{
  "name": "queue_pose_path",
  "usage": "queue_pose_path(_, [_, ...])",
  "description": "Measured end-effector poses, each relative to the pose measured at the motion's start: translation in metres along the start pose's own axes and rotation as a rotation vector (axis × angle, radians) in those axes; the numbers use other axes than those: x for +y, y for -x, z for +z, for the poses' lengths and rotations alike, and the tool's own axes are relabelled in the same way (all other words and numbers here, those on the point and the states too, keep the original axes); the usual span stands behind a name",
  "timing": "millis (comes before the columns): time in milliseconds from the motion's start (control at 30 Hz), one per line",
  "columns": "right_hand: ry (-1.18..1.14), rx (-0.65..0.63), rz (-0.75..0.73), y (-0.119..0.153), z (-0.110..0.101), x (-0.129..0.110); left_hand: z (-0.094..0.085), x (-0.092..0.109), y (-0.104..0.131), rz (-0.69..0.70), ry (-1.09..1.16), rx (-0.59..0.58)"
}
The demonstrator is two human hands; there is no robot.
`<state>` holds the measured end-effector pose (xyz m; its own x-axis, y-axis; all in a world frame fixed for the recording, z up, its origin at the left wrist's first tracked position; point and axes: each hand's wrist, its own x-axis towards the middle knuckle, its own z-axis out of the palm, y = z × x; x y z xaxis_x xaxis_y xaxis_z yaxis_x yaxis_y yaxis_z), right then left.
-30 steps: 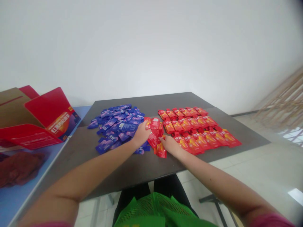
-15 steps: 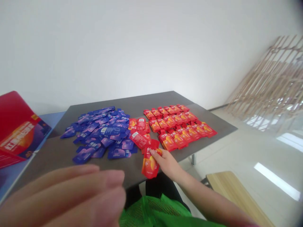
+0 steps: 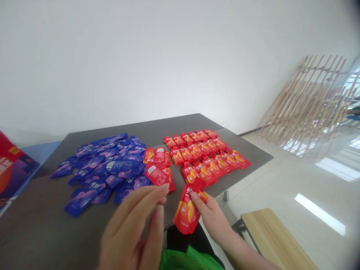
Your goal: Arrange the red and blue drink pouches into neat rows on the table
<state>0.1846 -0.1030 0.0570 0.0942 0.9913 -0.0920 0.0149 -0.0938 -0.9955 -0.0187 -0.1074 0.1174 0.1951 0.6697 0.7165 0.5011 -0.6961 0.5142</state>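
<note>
My right hand (image 3: pixel 215 219) pinches a red-orange pouch (image 3: pixel 187 212) by its top and holds it just above the near edge of the dark table (image 3: pixel 33 225). Close to the camera, my left hand (image 3: pixel 135 234) is raised with its fingers apart and empty, its fingertips a little left of that pouch. A loose heap of blue pouches (image 3: pixel 101 165) lies on the table's left half. Rows of red pouches (image 3: pixel 205 153) lie on the right half. A few more red pouches (image 3: pixel 157 165) lie loose between the two groups.
A red printed carton (image 3: pixel 11 168) shows at the left edge on a blue surface. A wooden bench (image 3: pixel 270 236) stands right of the table on the glossy floor. A wooden lattice (image 3: pixel 312 105) leans on the wall at right. Green mesh (image 3: pixel 191 260) lies in my lap.
My right hand picked a red pouch from the loose pile and drew it toward me. My left hand left the pouches and rose near the camera. The view swung right.
</note>
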Motion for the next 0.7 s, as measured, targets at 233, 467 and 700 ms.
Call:
queue_pose_path(233, [-0.015,0.208,0.007,0.004,-0.007,0.003,0.094,-0.009,0.044,-0.112,-0.031,-0.485])
queue_pose_path(467, [-0.284,0.039,0.06,0.007,-0.017,0.011,0.104,-0.018,0.054,-0.28,0.274,-0.489])
queue_pose_path(700, [-0.171,0.048,-0.068,0.006,-0.014,0.017,0.123,-0.011,0.074,-0.503,0.527,-0.329])
